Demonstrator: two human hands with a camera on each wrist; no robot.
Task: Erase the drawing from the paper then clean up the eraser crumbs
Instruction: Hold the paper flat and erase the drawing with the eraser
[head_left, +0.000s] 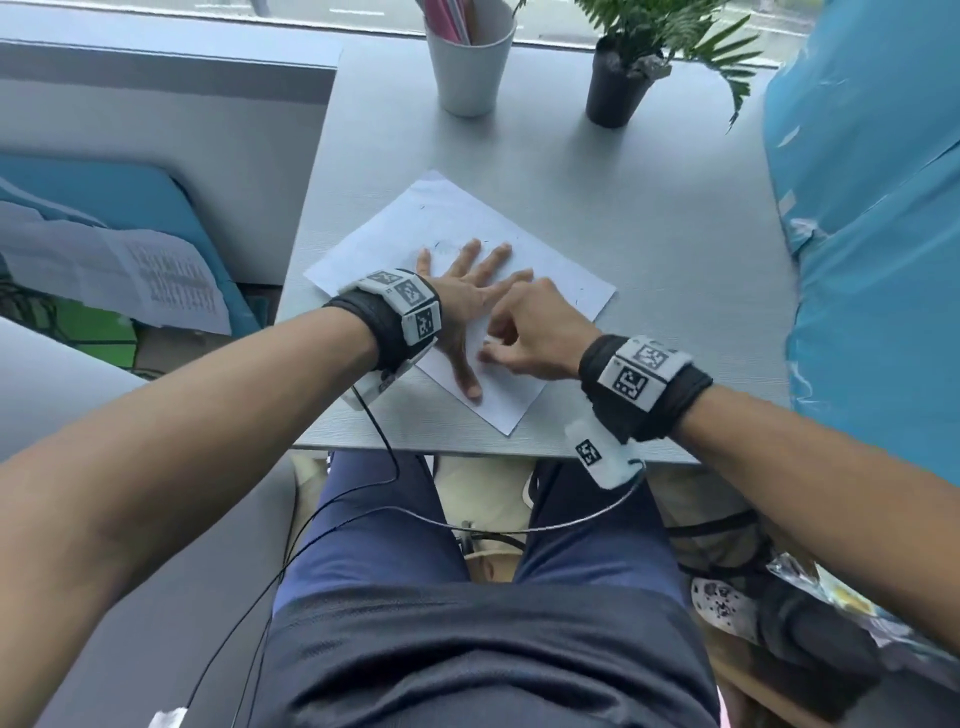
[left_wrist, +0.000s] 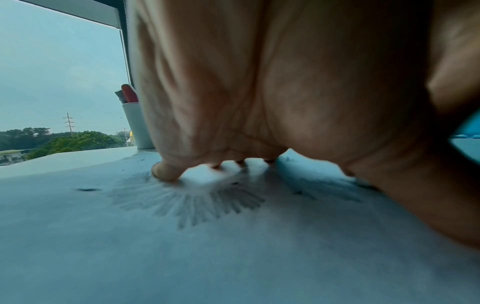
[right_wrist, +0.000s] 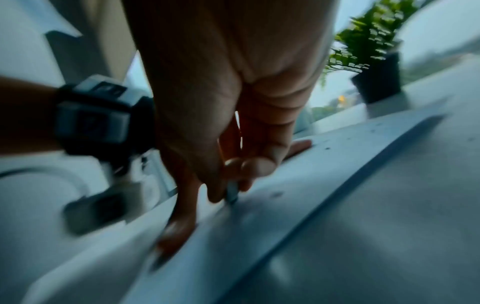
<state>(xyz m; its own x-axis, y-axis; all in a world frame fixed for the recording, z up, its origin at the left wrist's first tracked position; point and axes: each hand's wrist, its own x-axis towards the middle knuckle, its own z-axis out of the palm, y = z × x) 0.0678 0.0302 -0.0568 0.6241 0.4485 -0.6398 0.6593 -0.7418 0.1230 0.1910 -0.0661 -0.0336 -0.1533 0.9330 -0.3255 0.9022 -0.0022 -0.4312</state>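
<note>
A white sheet of paper (head_left: 550, 291) lies at an angle on the grey table (head_left: 649, 249). My left hand (head_left: 467, 296) lies flat on it with fingers spread, pressing it down. Under that palm a pencil drawing of radiating lines (left_wrist: 192, 203) shows on the paper (left_wrist: 130, 257). My right hand (head_left: 524, 332) is beside the left thumb, fingers curled, pinching a small pale eraser (right_wrist: 232, 193) whose end touches the paper (right_wrist: 298, 185). Dark eraser crumbs (right_wrist: 276, 194) are scattered over the sheet. The right wrist view is blurred.
A white cup of pens (head_left: 470, 62) and a potted fern in a black pot (head_left: 618, 88) stand at the table's far edge. A blue bag (head_left: 872, 234) is on the right. Printed sheets (head_left: 130, 270) lie on a blue seat at the left.
</note>
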